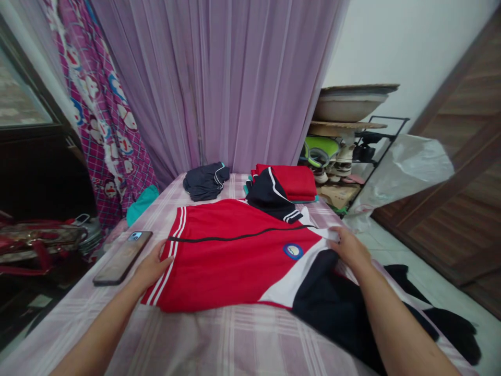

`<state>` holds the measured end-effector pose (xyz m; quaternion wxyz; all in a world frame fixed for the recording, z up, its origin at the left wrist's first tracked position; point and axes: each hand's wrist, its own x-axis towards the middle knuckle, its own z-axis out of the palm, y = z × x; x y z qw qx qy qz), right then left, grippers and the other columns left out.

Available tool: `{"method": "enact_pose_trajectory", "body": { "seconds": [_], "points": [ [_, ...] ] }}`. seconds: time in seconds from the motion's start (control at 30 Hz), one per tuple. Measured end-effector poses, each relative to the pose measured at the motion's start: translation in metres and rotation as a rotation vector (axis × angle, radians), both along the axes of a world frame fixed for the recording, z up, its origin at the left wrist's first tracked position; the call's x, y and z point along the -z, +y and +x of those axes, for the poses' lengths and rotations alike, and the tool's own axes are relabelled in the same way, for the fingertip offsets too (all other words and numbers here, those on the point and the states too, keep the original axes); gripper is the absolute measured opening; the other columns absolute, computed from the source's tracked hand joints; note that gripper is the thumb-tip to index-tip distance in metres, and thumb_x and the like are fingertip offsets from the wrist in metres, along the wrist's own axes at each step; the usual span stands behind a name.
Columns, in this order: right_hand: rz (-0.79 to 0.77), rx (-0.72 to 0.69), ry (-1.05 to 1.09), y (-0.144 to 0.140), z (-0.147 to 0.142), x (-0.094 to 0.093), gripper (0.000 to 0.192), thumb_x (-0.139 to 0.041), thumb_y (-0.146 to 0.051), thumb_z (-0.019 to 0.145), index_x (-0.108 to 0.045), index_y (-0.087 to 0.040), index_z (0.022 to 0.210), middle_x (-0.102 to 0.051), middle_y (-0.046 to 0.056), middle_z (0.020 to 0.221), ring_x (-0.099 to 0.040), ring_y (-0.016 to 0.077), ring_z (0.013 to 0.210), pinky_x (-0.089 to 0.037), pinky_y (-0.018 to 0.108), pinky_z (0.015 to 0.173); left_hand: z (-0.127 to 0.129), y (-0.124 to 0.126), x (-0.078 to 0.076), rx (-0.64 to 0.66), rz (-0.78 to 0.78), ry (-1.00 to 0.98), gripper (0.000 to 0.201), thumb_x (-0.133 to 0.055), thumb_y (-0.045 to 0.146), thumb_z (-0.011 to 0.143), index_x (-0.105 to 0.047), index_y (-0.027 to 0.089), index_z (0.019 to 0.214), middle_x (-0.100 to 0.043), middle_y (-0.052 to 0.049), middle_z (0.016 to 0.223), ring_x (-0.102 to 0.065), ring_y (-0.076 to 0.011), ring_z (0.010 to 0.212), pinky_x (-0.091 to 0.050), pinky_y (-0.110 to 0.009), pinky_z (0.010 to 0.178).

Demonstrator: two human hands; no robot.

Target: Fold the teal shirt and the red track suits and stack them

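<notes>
A red, white and black zip jacket (pixel 219 271) lies flat, front up, on the plaid sheet, with a round blue badge (pixel 293 251) on its chest. My left hand (pixel 153 265) grips the striped hem at the jacket's left end, thumb on top and fingers partly hidden beneath. At the other end, my right hand (pixel 350 246) pinches the white collar. One black sleeve (pixel 340 303) runs toward me under my right forearm. The other black sleeve (pixel 272 196) is folded away from me, its striped cuff near the zip.
A phone (pixel 123 258) rests left of the jacket. Behind it sit a dark bundled garment (pixel 206 181) and a folded red stack (pixel 295 181). Black clothing (pixel 450 324) lies at the right edge. A shoe rack (pixel 344 156) stands back right, beside purple curtains (pixel 242 78).
</notes>
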<state>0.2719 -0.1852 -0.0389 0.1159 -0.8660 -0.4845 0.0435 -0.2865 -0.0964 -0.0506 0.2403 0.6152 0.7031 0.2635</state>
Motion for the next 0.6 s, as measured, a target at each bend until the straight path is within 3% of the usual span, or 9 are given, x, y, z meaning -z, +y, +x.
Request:
{"method": "enact_pose_trajectory", "body": {
  "seconds": [0.1,0.27,0.37,0.5,0.53,0.6],
  "points": [
    [-0.094,-0.093,-0.019,0.0,0.006,0.001,0.049,-0.057,-0.027,0.083,-0.063,-0.018,0.13,-0.07,0.016,0.121,-0.065,0.0313,0.112,-0.05,0.039,0.091,-0.003,0.006,0.005,0.026,-0.093,0.093,0.069,-0.056,0.035,0.08,-0.046,0.012,0.145,-0.073,-0.012,0.116,-0.07,-0.0283,0.108,-0.052,-0.037,0.095],
    [0.162,-0.109,-0.222,0.022,-0.019,-0.024,0.046,-0.055,-0.037,0.087,-0.065,-0.023,0.13,-0.06,0.015,0.137,-0.057,0.0332,0.124,-0.045,0.044,0.102,-0.001,0.038,-0.007,0.005,-0.144,0.085,0.082,-0.056,0.05,0.082,-0.039,0.004,0.148,-0.071,-0.019,0.117,-0.069,-0.031,0.109,-0.054,-0.038,0.091],
    [0.171,-0.187,-0.164,0.051,-0.045,-0.048,0.049,-0.053,-0.036,0.089,-0.059,-0.023,0.136,-0.064,0.013,0.132,-0.061,0.0311,0.119,-0.047,0.041,0.098,0.011,0.07,-0.019,-0.047,-0.148,0.076,0.084,-0.059,0.054,0.081,-0.043,0.002,0.145,-0.069,-0.023,0.123,-0.066,-0.0337,0.115,-0.053,-0.04,0.094],
    [0.199,-0.205,-0.079,0.104,-0.081,-0.069,0.071,-0.057,-0.05,0.088,-0.038,-0.022,0.151,-0.068,0.015,0.124,-0.065,0.0321,0.112,-0.05,0.04,0.091,0.027,0.107,-0.023,-0.124,-0.164,0.115,0.087,-0.059,0.057,0.081,-0.043,-0.002,0.144,-0.059,-0.029,0.135,-0.06,-0.0373,0.124,-0.05,-0.043,0.099],
    [0.159,-0.213,-0.06,0.118,-0.089,-0.071,0.074,-0.059,-0.054,0.087,-0.038,-0.021,0.15,-0.069,0.016,0.123,-0.065,0.0328,0.113,-0.05,0.041,0.09,0.029,0.114,-0.022,-0.128,-0.156,0.123,0.088,-0.059,0.057,0.081,-0.043,-0.002,0.144,-0.059,-0.029,0.136,-0.06,-0.0377,0.123,-0.05,-0.043,0.098],
    [0.004,-0.252,0.009,0.143,-0.1,-0.074,0.066,-0.065,-0.054,0.084,-0.053,-0.019,0.138,-0.07,0.018,0.12,-0.065,0.0343,0.112,-0.05,0.043,0.09,0.03,0.121,-0.016,-0.121,-0.087,0.125,0.087,-0.061,0.056,0.08,-0.043,0.0,0.144,-0.063,-0.028,0.13,-0.065,-0.0374,0.116,-0.053,-0.043,0.092]
  ]
}}
